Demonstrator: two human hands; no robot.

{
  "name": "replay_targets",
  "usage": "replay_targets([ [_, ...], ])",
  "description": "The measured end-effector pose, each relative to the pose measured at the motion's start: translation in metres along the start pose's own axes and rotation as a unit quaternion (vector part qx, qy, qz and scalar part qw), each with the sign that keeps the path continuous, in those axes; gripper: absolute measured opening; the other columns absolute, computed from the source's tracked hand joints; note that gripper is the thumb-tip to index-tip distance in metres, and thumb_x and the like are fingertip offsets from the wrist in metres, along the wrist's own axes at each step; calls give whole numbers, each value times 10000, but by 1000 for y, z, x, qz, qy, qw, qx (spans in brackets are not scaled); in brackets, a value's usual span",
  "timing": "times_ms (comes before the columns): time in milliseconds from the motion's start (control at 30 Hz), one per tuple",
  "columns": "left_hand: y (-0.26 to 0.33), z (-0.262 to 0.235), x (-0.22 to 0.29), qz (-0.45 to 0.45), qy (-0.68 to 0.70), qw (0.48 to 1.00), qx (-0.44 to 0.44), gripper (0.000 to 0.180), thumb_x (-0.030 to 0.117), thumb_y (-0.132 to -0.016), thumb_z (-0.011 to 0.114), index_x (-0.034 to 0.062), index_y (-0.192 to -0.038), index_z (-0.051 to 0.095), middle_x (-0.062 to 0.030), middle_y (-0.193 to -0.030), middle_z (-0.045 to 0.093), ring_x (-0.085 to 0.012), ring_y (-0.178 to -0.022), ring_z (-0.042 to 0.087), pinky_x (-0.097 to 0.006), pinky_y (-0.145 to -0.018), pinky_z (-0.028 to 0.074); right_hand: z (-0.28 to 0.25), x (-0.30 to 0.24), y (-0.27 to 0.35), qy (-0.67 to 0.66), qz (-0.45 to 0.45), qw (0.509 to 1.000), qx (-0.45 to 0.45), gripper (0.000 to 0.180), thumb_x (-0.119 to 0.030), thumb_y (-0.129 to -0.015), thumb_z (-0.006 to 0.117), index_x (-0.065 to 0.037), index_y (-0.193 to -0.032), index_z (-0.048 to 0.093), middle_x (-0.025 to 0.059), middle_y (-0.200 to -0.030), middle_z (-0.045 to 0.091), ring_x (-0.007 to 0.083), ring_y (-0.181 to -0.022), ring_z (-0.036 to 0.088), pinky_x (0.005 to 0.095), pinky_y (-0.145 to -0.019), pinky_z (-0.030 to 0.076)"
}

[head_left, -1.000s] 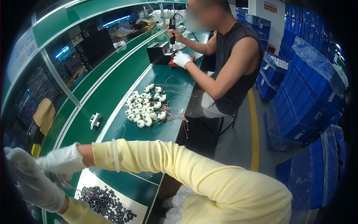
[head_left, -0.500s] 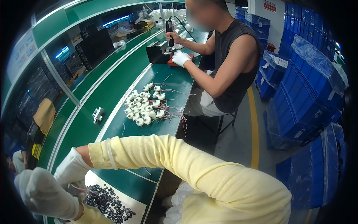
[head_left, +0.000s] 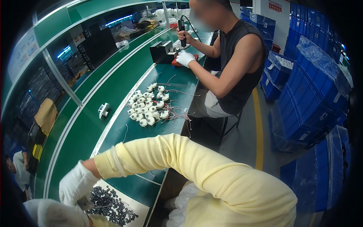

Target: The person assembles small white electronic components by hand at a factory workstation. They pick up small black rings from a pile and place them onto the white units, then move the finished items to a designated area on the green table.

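My right hand (head_left: 76,183), in a white glove, reaches down at the lower left with its fingers bent and pressed together. Below it, near the lower edge, is my left hand (head_left: 56,213), also gloved and curled, its fingertips out of sight. Thin wires (head_left: 99,206) trail from between the two hands; the part they belong to is hidden by the gloves. Right beside the hands, many small black rings (head_left: 109,204) lie scattered over a white sheet (head_left: 138,210) on the green bench.
Farther along the bench sits a cluster of white motor-like parts (head_left: 145,108) with thin wires. A single white part (head_left: 103,110) lies left of them. A co-worker (head_left: 242,56) holds a black power screwdriver (head_left: 182,33) over a red fixture (head_left: 185,59). Blue crates (head_left: 306,102) stand at right.
Both hands have moved lower, and my left hand has turned and sunk toward the lower edge. My right hand's fingers now point downward. The co-worker's screwdriver has shifted slightly up and right.
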State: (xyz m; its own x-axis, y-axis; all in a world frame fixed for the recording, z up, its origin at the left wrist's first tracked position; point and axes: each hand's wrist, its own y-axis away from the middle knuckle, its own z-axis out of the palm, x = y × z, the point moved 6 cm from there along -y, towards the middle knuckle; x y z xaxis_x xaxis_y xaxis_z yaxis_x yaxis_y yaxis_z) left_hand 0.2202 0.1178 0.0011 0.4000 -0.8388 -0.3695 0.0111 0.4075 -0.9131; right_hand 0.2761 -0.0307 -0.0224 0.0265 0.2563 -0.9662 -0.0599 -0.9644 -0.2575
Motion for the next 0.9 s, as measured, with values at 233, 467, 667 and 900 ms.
replay_targets([
  [233, 49, -90, 30, 18, 78, 978, -193, 268, 248, -1035, 558, -3, -1067, 647, -151, -1035, 690, -323, -929, 686, -429, -781, 555, 37, 22, 39, 12, -41, 996, 82, 291, -289, -939, 674, -6, -979, 728, 95, -821, 685, 170, -720, 648, 345, -685, 554],
  [467, 111, -156, 34, 93, 100, 912, -387, 253, 220, -1027, 559, -5, -1089, 655, -171, -1062, 690, -349, -966, 682, -446, -798, 558, 31, 56, 225, -261, 142, 930, 215, 906, -142, -899, 639, -112, -1651, 133, 181, -1436, 529, 196, -849, 666, 298, -738, 527],
  [667, 124, -153, 30, 155, 103, 882, -433, 244, 197, -1021, 561, -7, -1108, 662, -188, -1085, 690, -371, -998, 679, -459, -812, 561, 50, 89, 338, -357, 62, 881, 304, 864, -142, -918, 751, 40, -1590, 239, 192, -1242, 654, 170, -755, 638, 252, -529, 484],
  [900, 141, -145, 5, 185, 89, 857, -472, 240, 170, -1013, 563, -10, -1131, 670, -208, -1111, 690, -396, -1036, 675, -476, -828, 564, 56, 122, 354, -393, -210, 855, 265, 896, -685, -1001, 452, 136, -1353, 527, 36, -572, 576, 61, -374, 375, 241, -401, 264],
])
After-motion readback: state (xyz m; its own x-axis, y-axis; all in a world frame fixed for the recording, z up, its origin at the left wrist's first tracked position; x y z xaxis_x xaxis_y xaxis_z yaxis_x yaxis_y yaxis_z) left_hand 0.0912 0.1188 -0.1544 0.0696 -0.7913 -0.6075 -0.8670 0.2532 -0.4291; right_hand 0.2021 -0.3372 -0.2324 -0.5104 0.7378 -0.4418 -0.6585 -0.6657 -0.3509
